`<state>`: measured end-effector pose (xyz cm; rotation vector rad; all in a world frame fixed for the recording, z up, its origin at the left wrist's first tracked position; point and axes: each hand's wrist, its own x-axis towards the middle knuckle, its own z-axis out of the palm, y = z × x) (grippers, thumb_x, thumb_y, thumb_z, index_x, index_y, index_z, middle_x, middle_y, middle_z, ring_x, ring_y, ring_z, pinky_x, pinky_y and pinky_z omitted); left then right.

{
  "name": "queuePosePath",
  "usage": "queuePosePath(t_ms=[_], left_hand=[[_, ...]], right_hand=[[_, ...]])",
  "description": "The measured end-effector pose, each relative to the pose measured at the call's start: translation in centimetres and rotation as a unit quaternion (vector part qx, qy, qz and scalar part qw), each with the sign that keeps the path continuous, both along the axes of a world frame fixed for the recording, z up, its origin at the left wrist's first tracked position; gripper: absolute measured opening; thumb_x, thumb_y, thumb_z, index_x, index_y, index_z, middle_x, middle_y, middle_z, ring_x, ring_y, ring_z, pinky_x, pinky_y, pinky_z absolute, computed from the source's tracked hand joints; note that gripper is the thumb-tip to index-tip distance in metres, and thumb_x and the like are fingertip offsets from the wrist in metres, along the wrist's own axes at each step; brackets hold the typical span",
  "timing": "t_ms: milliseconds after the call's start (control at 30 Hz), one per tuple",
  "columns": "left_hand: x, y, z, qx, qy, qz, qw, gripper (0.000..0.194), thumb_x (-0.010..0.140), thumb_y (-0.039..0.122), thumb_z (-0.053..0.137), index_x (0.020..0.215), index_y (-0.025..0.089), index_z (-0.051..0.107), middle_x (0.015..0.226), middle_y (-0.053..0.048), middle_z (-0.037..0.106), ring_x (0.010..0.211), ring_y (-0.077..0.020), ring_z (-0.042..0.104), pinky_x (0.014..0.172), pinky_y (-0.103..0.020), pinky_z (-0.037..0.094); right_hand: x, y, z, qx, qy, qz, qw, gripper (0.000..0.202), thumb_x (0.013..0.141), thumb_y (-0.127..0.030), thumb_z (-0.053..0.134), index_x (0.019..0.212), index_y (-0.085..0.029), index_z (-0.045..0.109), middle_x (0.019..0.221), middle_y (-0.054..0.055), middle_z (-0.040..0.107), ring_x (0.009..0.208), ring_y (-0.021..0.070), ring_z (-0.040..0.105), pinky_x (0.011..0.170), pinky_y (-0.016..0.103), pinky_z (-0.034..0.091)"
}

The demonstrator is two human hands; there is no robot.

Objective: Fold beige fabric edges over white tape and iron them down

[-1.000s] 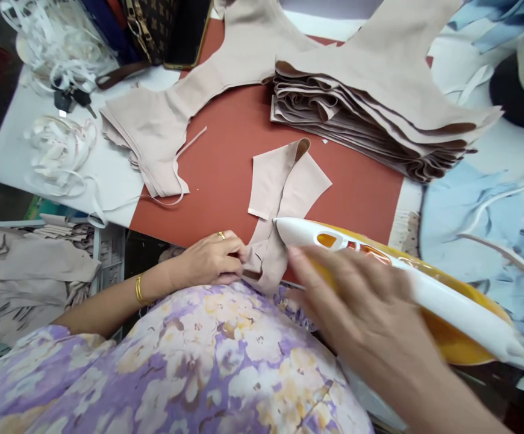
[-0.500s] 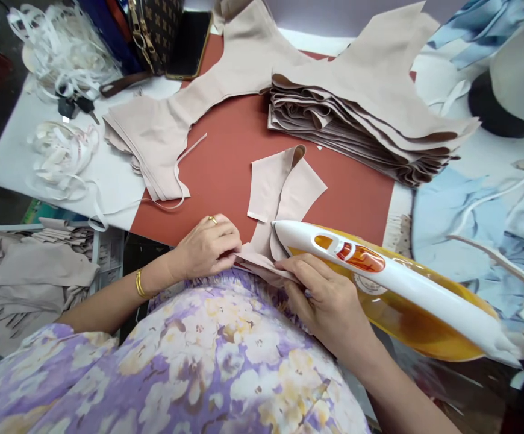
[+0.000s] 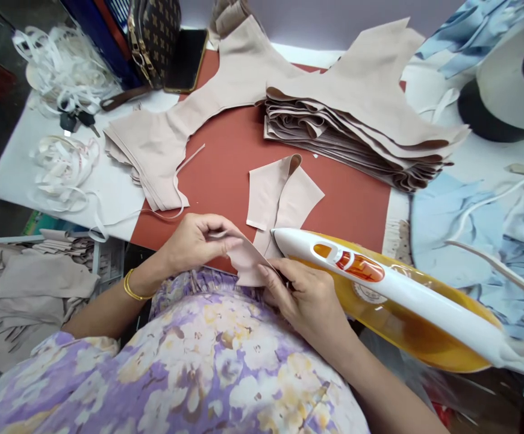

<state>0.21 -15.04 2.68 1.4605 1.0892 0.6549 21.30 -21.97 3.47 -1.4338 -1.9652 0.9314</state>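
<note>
A small beige fabric piece [image 3: 247,265] is stretched between my two hands at the front edge of the red-brown board [image 3: 226,147]. My left hand [image 3: 194,244] pinches its left end between thumb and fingers. On its right end my right hand [image 3: 305,292] has thumb and fingers closed. Just beyond the right hand lies a white and amber iron [image 3: 379,283], its tip pointing left and touching or overlapping cloth. Ahead of the tip, a folded beige cut piece [image 3: 282,193] with a looped top lies on the board. The lower part of that piece is hidden by my hands and the iron.
A thick stack of beige panels [image 3: 356,126] sits at the back right, more beige panels [image 3: 153,144] at the left. White tape [image 3: 63,163], keys [image 3: 79,119], a phone [image 3: 187,59] and a patterned bag [image 3: 156,39] lie at left. Light blue fabric [image 3: 447,223] is at right.
The near edge of the beige fabric has been lifted and turned up between my hands. My left hand has changed from resting on it to pinching it. The iron stays beside my right hand.
</note>
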Motion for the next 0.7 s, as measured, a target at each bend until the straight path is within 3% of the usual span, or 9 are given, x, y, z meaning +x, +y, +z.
queuePosePath(t_ms=[133, 300, 367, 467, 567, 633, 700], left_hand=[[0.9, 0.3, -1.8, -0.108, -0.103, 0.134, 0.98, 0.029, 0.07, 0.039, 0.08, 0.077, 0.013, 0.071, 0.072, -0.003, 0.07, 0.066, -0.011, 0.06, 0.064, -0.023, 0.05], [3.6, 0.3, -3.5, -0.151, -0.14, 0.162, 0.965, 0.037, 0.072, 0.046, 0.076, 0.082, 0.012, 0.067, 0.074, -0.003, 0.067, 0.066, -0.0106, 0.057, 0.063, -0.023, 0.049], [4.2, 0.5, -3.8, -0.147, -0.107, 0.137, 0.974, 0.036, 0.075, 0.046, 0.072, 0.08, 0.011, 0.065, 0.074, -0.003, 0.065, 0.066, -0.0108, 0.055, 0.061, -0.023, 0.047], [4.6, 0.8, -3.9, -0.109, 0.008, 0.097, 0.989, 0.035, 0.076, 0.046, 0.067, 0.067, 0.013, 0.059, 0.063, 0.001, 0.054, 0.059, -0.0091, 0.044, 0.052, -0.022, 0.036], [4.9, 0.8, -3.7, -0.069, 0.127, 0.087, 0.986, 0.039, 0.077, 0.044, 0.063, 0.056, 0.016, 0.046, 0.055, 0.005, 0.038, 0.054, -0.0078, 0.033, 0.049, -0.022, 0.024], [5.3, 0.7, -3.6, -0.051, 0.168, 0.085, 0.981, 0.041, 0.077, 0.041, 0.062, 0.053, 0.018, 0.037, 0.054, 0.006, 0.029, 0.054, -0.0074, 0.029, 0.049, -0.023, 0.02], [5.7, 0.6, -3.7, -0.039, 0.188, 0.084, 0.978, 0.042, 0.077, 0.038, 0.059, 0.052, 0.019, 0.032, 0.054, 0.006, 0.024, 0.053, -0.0072, 0.027, 0.05, -0.024, 0.019]], right_hand=[[-0.1, 0.1, -0.9, -0.107, 0.036, -0.006, 0.994, 0.039, 0.098, -0.037, 0.049, 0.064, -0.018, 0.053, 0.053, -0.004, 0.045, 0.049, 0.0067, 0.039, 0.049, 0.022, 0.032], [-1.1, 0.6, -2.6, -0.12, 0.023, 0.038, 0.992, 0.047, 0.098, -0.039, 0.046, 0.056, -0.018, 0.044, 0.051, -0.004, 0.043, 0.046, 0.0056, 0.037, 0.048, 0.022, 0.03], [-1.1, 0.6, -2.7, -0.053, -0.019, 0.052, 0.997, 0.041, 0.098, -0.038, 0.048, 0.062, -0.017, 0.053, 0.055, -0.002, 0.053, 0.049, 0.0077, 0.046, 0.05, 0.022, 0.037], [0.0, 0.2, -1.8, 0.139, -0.098, 0.043, 0.985, 0.023, 0.095, -0.029, 0.056, 0.107, -0.012, 0.066, 0.081, 0.007, 0.071, 0.071, 0.0154, 0.066, 0.066, 0.027, 0.053], [2.0, -0.7, 0.2, 0.3, -0.144, 0.028, 0.943, 0.049, 0.084, -0.014, 0.069, 0.13, -0.008, 0.057, 0.093, 0.011, 0.073, 0.083, 0.0183, 0.069, 0.076, 0.031, 0.057], [3.2, -1.6, 1.7, 0.333, -0.156, 0.026, 0.93, 0.058, 0.076, -0.005, 0.075, 0.131, -0.005, 0.057, 0.091, 0.011, 0.073, 0.083, 0.0177, 0.068, 0.078, 0.031, 0.057], [4.3, -2.6, 3.1, 0.318, -0.166, 0.014, 0.933, 0.063, 0.072, -0.002, 0.077, 0.132, -0.007, 0.058, 0.092, 0.009, 0.074, 0.085, 0.018, 0.069, 0.083, 0.032, 0.057]])
